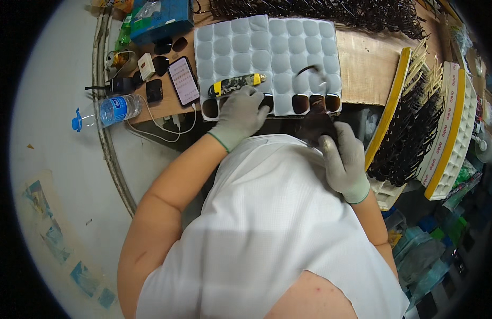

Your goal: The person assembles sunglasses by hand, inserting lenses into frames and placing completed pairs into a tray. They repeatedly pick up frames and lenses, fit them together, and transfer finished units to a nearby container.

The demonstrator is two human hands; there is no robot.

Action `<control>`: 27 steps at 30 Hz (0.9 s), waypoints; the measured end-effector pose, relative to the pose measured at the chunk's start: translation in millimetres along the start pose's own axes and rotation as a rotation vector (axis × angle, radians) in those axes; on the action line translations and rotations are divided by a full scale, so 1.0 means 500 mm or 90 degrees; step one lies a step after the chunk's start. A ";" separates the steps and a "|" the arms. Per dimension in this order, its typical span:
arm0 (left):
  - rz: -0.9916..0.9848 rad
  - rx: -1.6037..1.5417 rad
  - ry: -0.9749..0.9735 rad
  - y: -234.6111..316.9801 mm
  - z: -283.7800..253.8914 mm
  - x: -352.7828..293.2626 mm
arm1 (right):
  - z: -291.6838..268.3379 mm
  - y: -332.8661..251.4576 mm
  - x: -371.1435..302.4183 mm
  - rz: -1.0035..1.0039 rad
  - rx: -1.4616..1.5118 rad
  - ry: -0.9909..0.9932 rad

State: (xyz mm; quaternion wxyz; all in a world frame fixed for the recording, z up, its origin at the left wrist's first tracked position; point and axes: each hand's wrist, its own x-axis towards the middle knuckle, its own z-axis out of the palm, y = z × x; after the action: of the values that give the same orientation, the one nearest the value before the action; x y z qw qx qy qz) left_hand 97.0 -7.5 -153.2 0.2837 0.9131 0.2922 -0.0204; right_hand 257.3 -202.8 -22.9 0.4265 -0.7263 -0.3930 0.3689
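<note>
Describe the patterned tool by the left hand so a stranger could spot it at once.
On the wooden workbench sits a pale, bumpy tray. On its left half, beyond the gloved left hand, lies a slender tool. Yellow patches near both ends and a mottled middle set it apart from plain dark lenses nearby.

A workshop, judging by the wooden bench (365,69), moulded tray (271,58) upper centre, dark parts (320,10) massed up top and loaded rack (388,109) at right.
</note>
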 end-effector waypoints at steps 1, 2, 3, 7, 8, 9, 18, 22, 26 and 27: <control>-0.043 0.041 -0.011 0.017 0.017 0.008 | -0.003 0.005 0.007 -0.041 -0.001 0.034; -0.087 0.082 -0.022 0.027 0.038 0.011 | -0.010 0.007 0.009 -0.052 -0.004 0.059; -0.137 0.128 -0.028 0.035 0.040 0.014 | -0.010 0.008 0.012 -0.070 -0.002 0.080; -0.215 0.117 -0.061 0.055 0.034 0.033 | -0.022 0.048 0.028 0.082 0.288 0.094; -0.219 0.106 -0.044 0.051 0.034 0.030 | -0.026 0.043 0.033 0.128 0.336 0.057; -0.222 0.088 -0.019 0.054 0.036 0.032 | -0.028 0.040 0.037 0.124 0.364 0.047; -0.169 -0.862 -0.027 0.107 -0.135 -0.043 | -0.005 0.020 0.054 0.087 0.280 -0.068; -0.103 -0.884 -0.026 0.116 -0.180 -0.066 | 0.045 -0.041 0.071 0.086 0.294 -0.129; -0.070 -1.091 -0.141 0.073 -0.209 -0.097 | 0.051 -0.071 0.068 0.108 0.384 -0.229; -0.070 -1.161 -0.187 0.060 -0.213 -0.105 | 0.058 -0.076 0.070 0.120 0.373 -0.246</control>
State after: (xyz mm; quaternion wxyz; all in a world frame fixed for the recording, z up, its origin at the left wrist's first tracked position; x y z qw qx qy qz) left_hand 56.3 1.2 -38.1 0.9255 0.3097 0.1990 0.0887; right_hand 236.8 -149.9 -5.7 0.4986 -0.5234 -0.2749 0.6339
